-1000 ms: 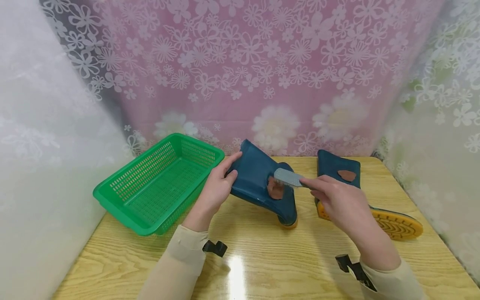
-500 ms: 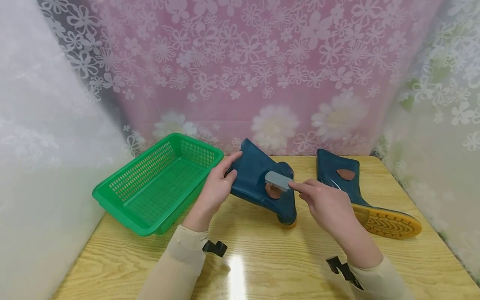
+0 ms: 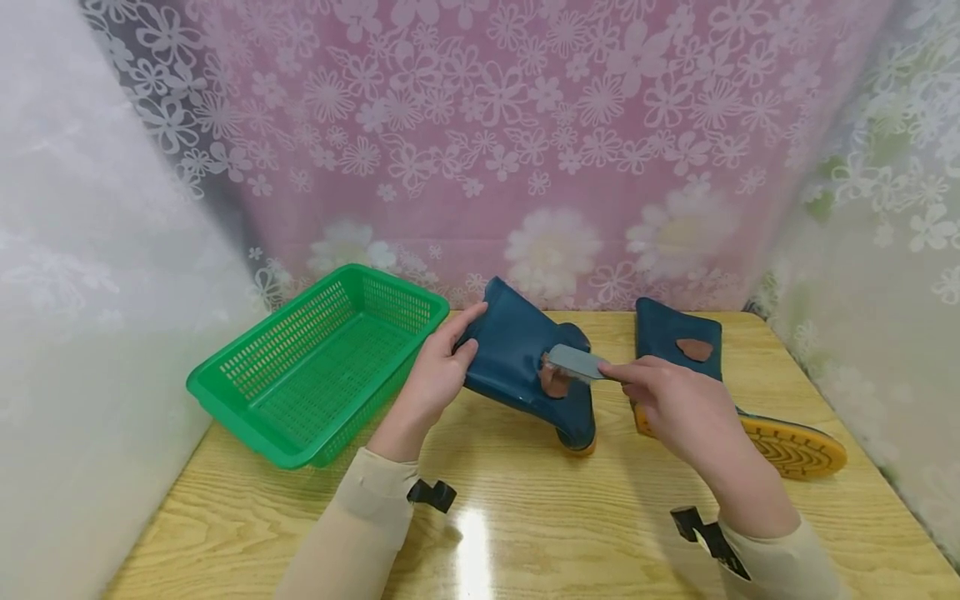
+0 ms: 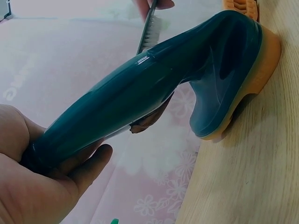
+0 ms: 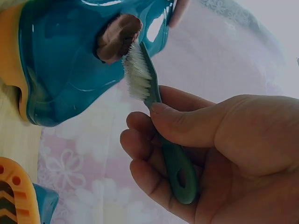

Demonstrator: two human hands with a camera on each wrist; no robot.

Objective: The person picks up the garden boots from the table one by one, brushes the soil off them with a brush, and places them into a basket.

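Note:
My left hand (image 3: 437, 367) grips the top of a dark blue rain boot (image 3: 517, 346) by its shaft, thumb on one face and fingers round the other. The boot tilts, its yellow heel low near the table. A brown, mud-like lump (image 5: 119, 38) clings to the shaft. My right hand (image 3: 686, 408) holds a green-grey scrub brush (image 5: 148, 77) by its handle, thumb along it. In the right wrist view the white bristles meet the lump's edge. From the left wrist view, the brush (image 4: 149, 32) shows behind the boot.
A second blue boot (image 3: 660, 325) lies on its side at the right, with a brown patch (image 3: 694, 349) on its shaft and its yellow sole (image 3: 795, 446) facing me. At the left stands a green plastic basket (image 3: 300, 461) on the wooden table (image 3: 525, 533). A flowered curtain (image 3: 480, 125) hangs behind.
The brush moved left across the brown lump, then back right to about where it was. My left hand and the boot have stayed nearly still.

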